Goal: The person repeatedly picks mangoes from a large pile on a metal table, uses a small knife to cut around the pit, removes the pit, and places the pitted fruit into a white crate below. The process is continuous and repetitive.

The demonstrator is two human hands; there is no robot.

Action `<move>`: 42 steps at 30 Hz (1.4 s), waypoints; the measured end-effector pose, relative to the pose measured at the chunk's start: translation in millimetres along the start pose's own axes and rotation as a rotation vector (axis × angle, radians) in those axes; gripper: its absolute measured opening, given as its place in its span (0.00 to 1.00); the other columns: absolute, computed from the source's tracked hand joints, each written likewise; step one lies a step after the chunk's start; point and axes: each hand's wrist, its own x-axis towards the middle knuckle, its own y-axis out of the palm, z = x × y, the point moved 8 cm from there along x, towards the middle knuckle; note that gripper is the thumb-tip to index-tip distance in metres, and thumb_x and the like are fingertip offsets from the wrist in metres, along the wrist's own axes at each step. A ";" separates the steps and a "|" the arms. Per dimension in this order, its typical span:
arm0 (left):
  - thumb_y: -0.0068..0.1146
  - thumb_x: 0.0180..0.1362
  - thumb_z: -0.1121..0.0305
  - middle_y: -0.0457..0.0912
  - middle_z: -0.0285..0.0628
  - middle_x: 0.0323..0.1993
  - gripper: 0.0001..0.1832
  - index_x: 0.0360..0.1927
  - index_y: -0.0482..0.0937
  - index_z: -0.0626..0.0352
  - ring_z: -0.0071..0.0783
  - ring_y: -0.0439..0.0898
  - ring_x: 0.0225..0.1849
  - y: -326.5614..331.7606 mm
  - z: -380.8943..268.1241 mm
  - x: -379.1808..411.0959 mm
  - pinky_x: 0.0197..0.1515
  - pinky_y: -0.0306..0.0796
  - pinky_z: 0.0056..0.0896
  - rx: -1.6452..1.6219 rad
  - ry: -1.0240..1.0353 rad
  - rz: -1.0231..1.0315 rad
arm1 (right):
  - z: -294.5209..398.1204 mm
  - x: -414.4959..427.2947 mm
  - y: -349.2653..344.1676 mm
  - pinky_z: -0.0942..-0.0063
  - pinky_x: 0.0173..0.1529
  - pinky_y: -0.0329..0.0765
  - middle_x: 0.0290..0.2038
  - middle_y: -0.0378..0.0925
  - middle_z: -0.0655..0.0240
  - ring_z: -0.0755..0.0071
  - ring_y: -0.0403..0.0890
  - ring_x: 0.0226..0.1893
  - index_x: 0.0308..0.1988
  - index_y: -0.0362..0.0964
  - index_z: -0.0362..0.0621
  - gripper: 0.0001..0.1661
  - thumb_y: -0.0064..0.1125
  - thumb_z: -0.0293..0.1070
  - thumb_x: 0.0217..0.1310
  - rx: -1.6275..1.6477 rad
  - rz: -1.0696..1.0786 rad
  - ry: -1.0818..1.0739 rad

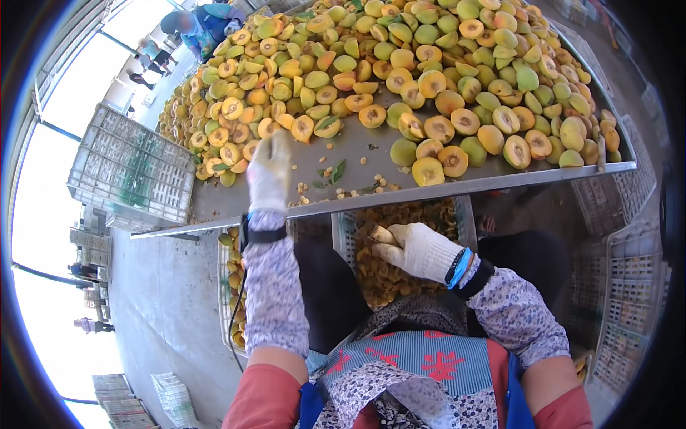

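Note:
My left hand (271,163), in a pale knit glove, is over the metal table (348,155), at the near edge of a large pile of peach halves (303,128). Motion blur hides its fingertips, so I cannot tell whether it grips a fruit. My right hand (420,251), also gloved, is above a crate (343,236) of brownish-orange fruit scraps (396,284) below the table edge. Its fingers are curled; a brown end at the fingertips could be a small tool or stained glove. Several cut halves show their brown centres, and green whole-looking fruit lies among them.
Small pale kernels (379,185) and leaves (337,171) lie on the metal. A white plastic crate (131,166) leans at the table's left end. Beneath, another crate (224,311) holds peach halves. Stacked crates (627,316) stand at right. A person (206,27) works across the pile.

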 end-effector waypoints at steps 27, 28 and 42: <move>0.45 0.75 0.44 0.83 0.45 0.38 0.28 0.47 0.78 0.64 0.38 0.84 0.40 96.1 -74.1 -108.9 0.42 0.80 0.34 -1.247 -0.347 0.431 | 2.6 11.1 -39.2 0.50 0.37 0.78 0.29 0.81 0.45 0.37 0.83 0.34 0.40 0.76 0.36 0.19 0.59 0.45 0.70 -0.073 -0.565 -0.120; 0.44 0.75 0.43 0.83 0.46 0.36 0.29 0.47 0.78 0.64 0.39 0.84 0.38 98.9 -79.5 -114.7 0.40 0.79 0.34 -1.284 -0.390 0.418 | 2.1 10.7 -37.6 0.50 0.37 0.78 0.29 0.81 0.45 0.36 0.83 0.34 0.40 0.76 0.36 0.20 0.59 0.45 0.70 -0.041 -0.572 -0.148; 0.39 0.74 0.36 0.84 0.46 0.33 0.36 0.42 0.81 0.64 0.41 0.86 0.33 109.1 -68.3 -124.6 0.37 0.82 0.38 -1.295 -0.572 0.416 | -2.6 27.2 -15.1 0.54 0.40 0.80 0.32 0.82 0.43 0.36 0.84 0.36 0.44 0.77 0.32 0.20 0.57 0.42 0.71 0.065 -0.465 -0.154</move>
